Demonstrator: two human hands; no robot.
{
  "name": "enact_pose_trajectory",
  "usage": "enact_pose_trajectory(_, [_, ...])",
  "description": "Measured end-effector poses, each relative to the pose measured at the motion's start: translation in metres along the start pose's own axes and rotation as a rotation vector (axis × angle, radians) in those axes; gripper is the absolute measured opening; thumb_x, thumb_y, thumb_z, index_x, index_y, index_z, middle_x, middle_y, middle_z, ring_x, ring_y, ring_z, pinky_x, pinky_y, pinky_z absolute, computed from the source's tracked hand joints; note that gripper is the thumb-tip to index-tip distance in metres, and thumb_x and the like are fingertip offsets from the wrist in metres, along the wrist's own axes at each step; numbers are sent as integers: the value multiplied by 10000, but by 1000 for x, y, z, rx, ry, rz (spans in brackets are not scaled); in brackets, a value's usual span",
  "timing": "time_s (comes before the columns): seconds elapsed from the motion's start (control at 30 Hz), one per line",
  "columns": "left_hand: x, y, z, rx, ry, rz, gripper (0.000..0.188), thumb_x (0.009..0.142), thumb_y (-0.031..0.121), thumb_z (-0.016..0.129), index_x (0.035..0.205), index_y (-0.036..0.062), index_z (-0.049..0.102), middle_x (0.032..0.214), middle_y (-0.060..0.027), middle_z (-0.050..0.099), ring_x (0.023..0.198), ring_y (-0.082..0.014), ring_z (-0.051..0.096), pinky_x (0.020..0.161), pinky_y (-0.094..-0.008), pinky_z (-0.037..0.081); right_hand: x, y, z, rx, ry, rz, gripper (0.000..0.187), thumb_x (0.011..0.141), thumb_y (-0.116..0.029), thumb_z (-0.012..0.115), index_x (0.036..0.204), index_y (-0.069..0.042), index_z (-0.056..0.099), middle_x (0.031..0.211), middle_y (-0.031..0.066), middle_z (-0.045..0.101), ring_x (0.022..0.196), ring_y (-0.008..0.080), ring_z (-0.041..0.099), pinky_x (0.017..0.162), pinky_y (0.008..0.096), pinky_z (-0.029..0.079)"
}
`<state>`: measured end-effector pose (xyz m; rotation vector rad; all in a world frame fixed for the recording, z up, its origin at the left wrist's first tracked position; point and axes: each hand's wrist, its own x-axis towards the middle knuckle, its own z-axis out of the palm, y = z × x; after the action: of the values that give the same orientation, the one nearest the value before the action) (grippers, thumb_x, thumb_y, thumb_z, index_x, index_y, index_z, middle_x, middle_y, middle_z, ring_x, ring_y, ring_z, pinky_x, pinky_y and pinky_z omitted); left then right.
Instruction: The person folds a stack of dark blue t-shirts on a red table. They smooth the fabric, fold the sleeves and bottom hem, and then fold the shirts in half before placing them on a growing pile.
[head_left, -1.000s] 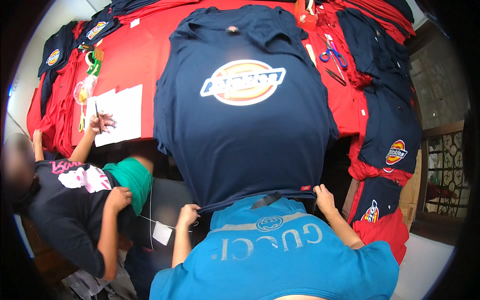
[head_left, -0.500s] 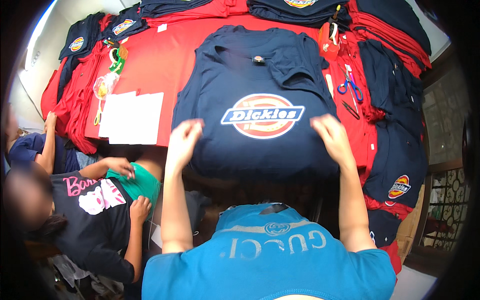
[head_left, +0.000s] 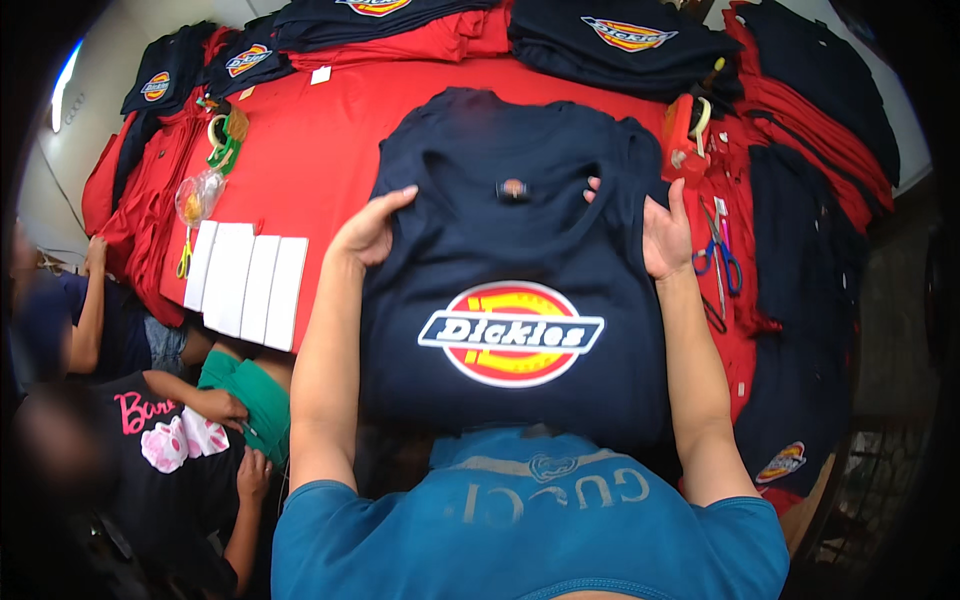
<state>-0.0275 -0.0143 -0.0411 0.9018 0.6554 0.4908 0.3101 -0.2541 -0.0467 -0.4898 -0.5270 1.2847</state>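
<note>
A navy sleeveless shirt (head_left: 520,250) lies front up on the red-covered table (head_left: 300,130) before me, its bottom reaching my body. An oval red, yellow and white print sits on its front, with a small neck label above. My left hand (head_left: 372,228) holds its left shoulder edge, thumb over the cloth and the other fingers hidden. On the other side my right hand (head_left: 667,232) has its fingers inside the shirt, holding it from within. Two of those fingertips show at the neck opening, while the thumb stands up outside.
Folded navy and red garment piles (head_left: 620,50) line the far edge and right side. At right are a red tape dispenser (head_left: 687,135) and blue-handled scissors (head_left: 722,262). White paper strips (head_left: 245,275) and a green tape dispenser (head_left: 228,138) lie left, where people sit.
The shirt has come closer to my body. Both hands have moved from beside the print up to the shoulders, and the right fingers have gone inside the cloth.
</note>
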Motion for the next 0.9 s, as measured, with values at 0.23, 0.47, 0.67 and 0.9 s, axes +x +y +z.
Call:
enact_pose_trajectory(0.23, [85,65,-21,-180,-170,33,403,930,195,564,1217,-88,572,1149,-183,655,1039,-249,651,934,-341,520,93,-59,-57,-43,-148,159,781,986,-605,294,1241,103,503,1204,195,610,1100,278,607,959,370,478])
enact_pose_trajectory(0.47, [94,32,-32,-145,104,-15,375,964,219,499,1154,-86,606,1125,-186,663,1020,-237,654,918,-325,524,93,-45,-45,-119,211,190,566,1020,-416,379,1167,93,576,1121,173,657,1024,254,652,924,365,517])
enact_pose_trajectory(0.67, [-9,28,58,87,62,164,348,943,247,578,1090,-60,648,1063,-101,685,992,-173,641,907,-290,485,29,-21,48,-794,242,54,263,972,-282,552,921,-32,616,883,31,620,779,129,570,721,282,470])
enact_pose_trajectory(0.9, [-97,-90,162,34,83,400,388,999,175,485,1292,-80,493,1266,-128,573,1146,-196,556,1003,-317,409,-69,90,110,-1075,148,-210,307,991,-259,494,912,36,529,844,116,582,793,225,551,734,311,432])
